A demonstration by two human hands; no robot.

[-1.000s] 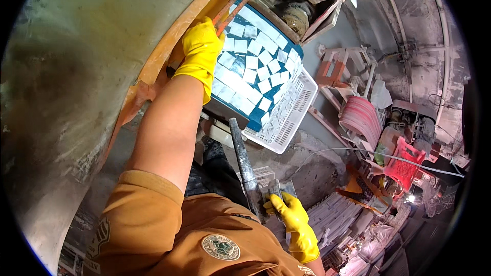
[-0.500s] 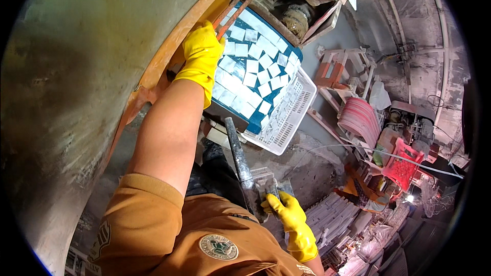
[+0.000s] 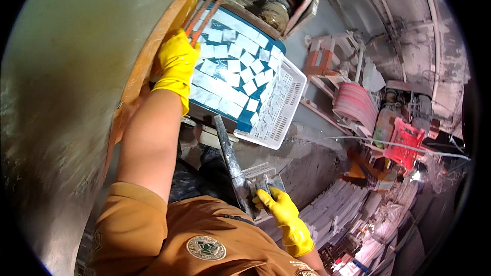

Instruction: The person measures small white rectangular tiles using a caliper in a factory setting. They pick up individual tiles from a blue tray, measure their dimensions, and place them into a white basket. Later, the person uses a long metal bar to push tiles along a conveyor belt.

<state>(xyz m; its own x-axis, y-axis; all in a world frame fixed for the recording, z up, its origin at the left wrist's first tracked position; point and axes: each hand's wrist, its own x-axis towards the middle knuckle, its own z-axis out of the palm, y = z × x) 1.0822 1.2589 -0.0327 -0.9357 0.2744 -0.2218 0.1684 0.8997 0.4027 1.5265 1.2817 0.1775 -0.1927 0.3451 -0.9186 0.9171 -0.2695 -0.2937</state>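
Observation:
My left hand [image 3: 177,61], in a yellow rubber glove, is closed around the near end of a rusty orange metal bar frame [image 3: 208,14] beside a large, smooth curved drum wall [image 3: 66,82]. To its right, many small white square tiles [image 3: 220,86] lie on a wet blue-green surface [image 3: 245,124]. A white plastic basket [image 3: 282,132] stands against that surface's right edge, with more pale pieces inside. My right hand [image 3: 281,212], gloved alike, has its fingers curled at a small metal-and-clear fitting [image 3: 261,180] by a worn grey pole [image 3: 228,145]; what they grip is hidden.
An orange rim [image 3: 146,51] edges the drum on the left. At right stand a stack of pink curved pieces [image 3: 354,103], a red plastic crate [image 3: 404,144] and machinery [image 3: 409,102]. A thin cable [image 3: 358,138] crosses there. Long pale strips [image 3: 332,209] are piled at lower right.
The whole scene has shifted left in view, mostly from head movement. Both hands keep their places, the left at the bar frame and the right at the fitting.

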